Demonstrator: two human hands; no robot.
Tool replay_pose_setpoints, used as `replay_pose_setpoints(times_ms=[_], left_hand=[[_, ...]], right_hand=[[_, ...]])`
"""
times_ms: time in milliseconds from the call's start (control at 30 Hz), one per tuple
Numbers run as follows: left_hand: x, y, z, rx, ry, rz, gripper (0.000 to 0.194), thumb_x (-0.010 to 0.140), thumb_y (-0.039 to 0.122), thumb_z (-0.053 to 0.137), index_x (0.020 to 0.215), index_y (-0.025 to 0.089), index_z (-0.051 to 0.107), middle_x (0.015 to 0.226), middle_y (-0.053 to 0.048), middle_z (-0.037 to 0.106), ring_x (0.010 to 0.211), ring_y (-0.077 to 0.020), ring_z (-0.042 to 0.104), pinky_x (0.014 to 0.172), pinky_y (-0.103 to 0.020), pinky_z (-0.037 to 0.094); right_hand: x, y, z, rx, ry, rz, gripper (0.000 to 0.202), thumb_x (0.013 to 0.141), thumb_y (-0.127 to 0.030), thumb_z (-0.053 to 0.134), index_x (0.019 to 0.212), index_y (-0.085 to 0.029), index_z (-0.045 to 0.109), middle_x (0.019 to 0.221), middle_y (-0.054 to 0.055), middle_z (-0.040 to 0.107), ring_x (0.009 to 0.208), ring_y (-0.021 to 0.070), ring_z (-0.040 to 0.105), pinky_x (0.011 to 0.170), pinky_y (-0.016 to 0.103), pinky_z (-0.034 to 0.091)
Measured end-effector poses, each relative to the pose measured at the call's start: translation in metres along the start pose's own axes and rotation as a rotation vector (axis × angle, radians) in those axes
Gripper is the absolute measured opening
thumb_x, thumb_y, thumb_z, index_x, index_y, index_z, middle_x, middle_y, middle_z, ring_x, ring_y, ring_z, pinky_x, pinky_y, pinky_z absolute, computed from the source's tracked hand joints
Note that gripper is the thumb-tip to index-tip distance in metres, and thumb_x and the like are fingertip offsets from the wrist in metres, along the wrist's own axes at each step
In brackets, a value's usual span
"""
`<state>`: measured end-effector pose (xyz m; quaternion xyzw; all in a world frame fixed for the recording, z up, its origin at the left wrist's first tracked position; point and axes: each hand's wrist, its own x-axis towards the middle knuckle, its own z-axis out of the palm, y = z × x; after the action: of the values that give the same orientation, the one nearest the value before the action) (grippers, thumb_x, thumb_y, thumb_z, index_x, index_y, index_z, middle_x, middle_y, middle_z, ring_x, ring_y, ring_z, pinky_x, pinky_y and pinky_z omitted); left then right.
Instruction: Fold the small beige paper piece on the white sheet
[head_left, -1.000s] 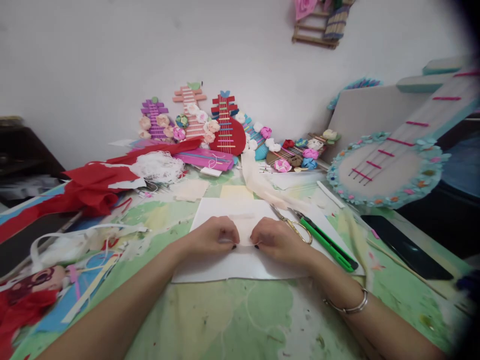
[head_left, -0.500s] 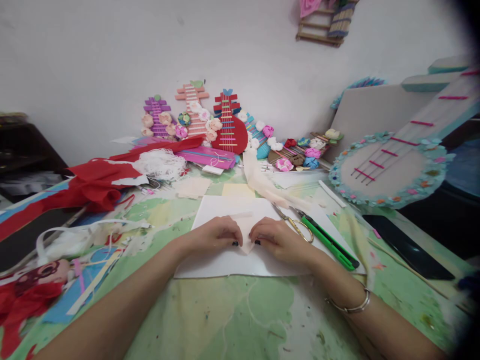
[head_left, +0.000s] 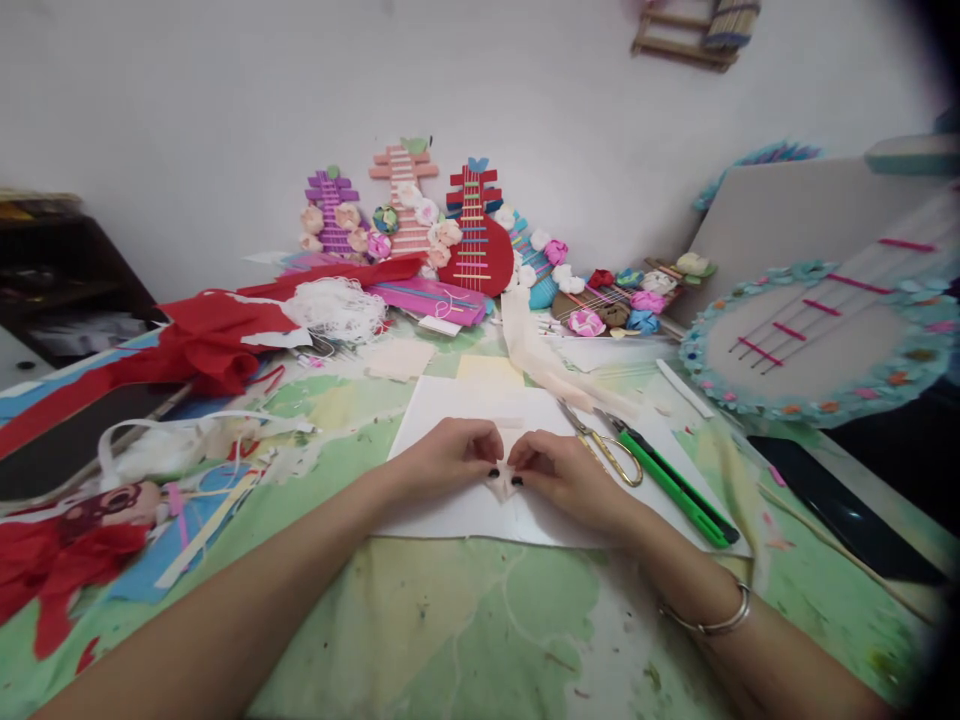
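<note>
A small pale peach piece of paper (head_left: 507, 490) is pinched between my hands above a white sheet (head_left: 442, 515). My left hand (head_left: 454, 458) holds its left side, thumb and fingertips together. On the other side my right hand (head_left: 555, 470) grips it in the same way, the fingertips of both hands nearly touching. Gold-handled scissors (head_left: 621, 458) and a green utility knife (head_left: 686, 495) lie on the sheet to the right of my right hand. A long strip of cream crepe paper (head_left: 532, 345) stretches behind the sheet.
Several decorated model instruments, one red (head_left: 476, 255), stand along the wall. Red crepe paper (head_left: 206, 330), white thread (head_left: 337, 308) and blue scraps lie left. A black phone (head_left: 840, 505) and a large round-bodied instrument (head_left: 810, 345) are right.
My fingertips have come closer together on the peach paper, and its lower part now comes to a point under them. The view has shifted slightly, so the surroundings appear further right.
</note>
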<state>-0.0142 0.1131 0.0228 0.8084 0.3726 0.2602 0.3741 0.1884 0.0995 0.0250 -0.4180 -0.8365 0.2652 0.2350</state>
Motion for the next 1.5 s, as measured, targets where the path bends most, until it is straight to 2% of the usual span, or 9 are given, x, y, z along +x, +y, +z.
replay_pose_setpoints(times_ms=[133, 400, 567, 633, 733, 867, 1133, 1300, 1500], left_hand=[[0.000, 0.001, 0.000, 0.007, 0.023, 0.005, 0.011, 0.068, 0.007, 0.053, 0.073, 0.015, 0.057, 0.068, 0.003, 0.057, 0.064, -0.0097, 0.052, 0.057, -0.019, 0.039], [0.002, -0.006, 0.000, -0.092, -0.058, 0.005, 0.013, 0.066, 0.006, 0.055, 0.072, 0.015, 0.061, 0.067, 0.003, 0.058, 0.064, -0.0100, 0.053, 0.058, -0.020, 0.040], [0.002, -0.005, -0.008, -0.154, -0.105, -0.006, 0.015, 0.071, 0.010, 0.055, 0.082, 0.015, 0.063, 0.072, 0.001, 0.061, 0.068, -0.0109, 0.055, 0.060, -0.020, 0.042], [0.002, -0.002, -0.013, -0.121, -0.170, 0.019, 0.016, 0.072, 0.013, 0.057, 0.085, 0.016, 0.065, 0.077, -0.001, 0.063, 0.071, -0.0119, 0.056, 0.064, -0.021, 0.044], [0.002, 0.001, -0.019, -0.038, -0.270, 0.116, 0.012, 0.073, 0.015, 0.060, 0.079, 0.019, 0.069, 0.081, -0.003, 0.066, 0.082, -0.0149, 0.058, 0.076, -0.024, 0.044], [0.002, 0.003, -0.023, 0.054, -0.324, 0.187, 0.011, 0.075, 0.017, 0.061, 0.076, 0.021, 0.071, 0.082, -0.003, 0.066, 0.089, -0.0164, 0.056, 0.085, -0.026, 0.039], [0.001, 0.004, -0.020, 0.056, -0.274, 0.210, 0.022, 0.080, 0.011, 0.050, 0.080, 0.020, 0.070, 0.084, -0.003, 0.066, 0.086, -0.0154, 0.055, 0.084, -0.026, 0.039], [0.001, -0.002, -0.010, -0.007, -0.115, 0.058, 0.017, 0.077, 0.013, 0.052, 0.087, 0.017, 0.064, 0.080, -0.001, 0.063, 0.075, -0.0129, 0.056, 0.068, -0.022, 0.043], [0.002, -0.004, -0.005, -0.077, -0.059, -0.014, 0.011, 0.071, 0.011, 0.056, 0.078, 0.015, 0.063, 0.070, 0.001, 0.060, 0.066, -0.0110, 0.054, 0.060, -0.021, 0.041]], right_hand=[[0.001, 0.002, 0.001, 0.019, 0.015, 0.015, 0.009, 0.074, -0.014, 0.057, 0.080, -0.019, 0.061, 0.075, 0.000, 0.063, 0.069, 0.0123, 0.057, 0.064, 0.023, 0.042], [0.000, 0.001, -0.001, 0.087, -0.010, 0.044, 0.011, 0.073, -0.011, 0.056, 0.076, -0.019, 0.062, 0.070, -0.002, 0.063, 0.065, 0.0109, 0.056, 0.061, 0.021, 0.041], [0.000, 0.004, 0.000, 0.099, -0.011, 0.048, 0.011, 0.073, -0.012, 0.056, 0.077, -0.019, 0.063, 0.071, -0.001, 0.064, 0.065, 0.0112, 0.057, 0.061, 0.022, 0.042], [0.000, 0.005, 0.000, 0.101, -0.006, 0.049, 0.011, 0.073, -0.012, 0.056, 0.077, -0.019, 0.063, 0.071, -0.001, 0.064, 0.065, 0.0115, 0.057, 0.061, 0.022, 0.042], [0.000, 0.006, 0.000, 0.115, -0.004, 0.053, 0.012, 0.072, -0.011, 0.056, 0.077, -0.019, 0.063, 0.073, -0.001, 0.065, 0.067, 0.0116, 0.058, 0.062, 0.022, 0.043], [0.000, 0.009, 0.000, 0.111, -0.016, 0.066, 0.013, 0.072, -0.011, 0.056, 0.079, -0.019, 0.064, 0.075, 0.000, 0.066, 0.069, 0.0124, 0.059, 0.065, 0.023, 0.044], [-0.001, 0.007, -0.001, 0.074, -0.018, 0.025, 0.019, 0.073, -0.009, 0.053, 0.081, -0.020, 0.065, 0.078, 0.000, 0.066, 0.072, 0.0131, 0.059, 0.066, 0.024, 0.043], [-0.002, -0.001, -0.003, 0.001, 0.007, -0.005, 0.018, 0.074, -0.010, 0.054, 0.081, -0.021, 0.066, 0.078, 0.000, 0.064, 0.072, 0.0129, 0.057, 0.067, 0.025, 0.043], [-0.001, -0.004, -0.001, 0.011, 0.019, -0.006, 0.013, 0.074, -0.013, 0.056, 0.079, -0.020, 0.065, 0.075, 0.000, 0.064, 0.069, 0.0123, 0.057, 0.066, 0.024, 0.043]])
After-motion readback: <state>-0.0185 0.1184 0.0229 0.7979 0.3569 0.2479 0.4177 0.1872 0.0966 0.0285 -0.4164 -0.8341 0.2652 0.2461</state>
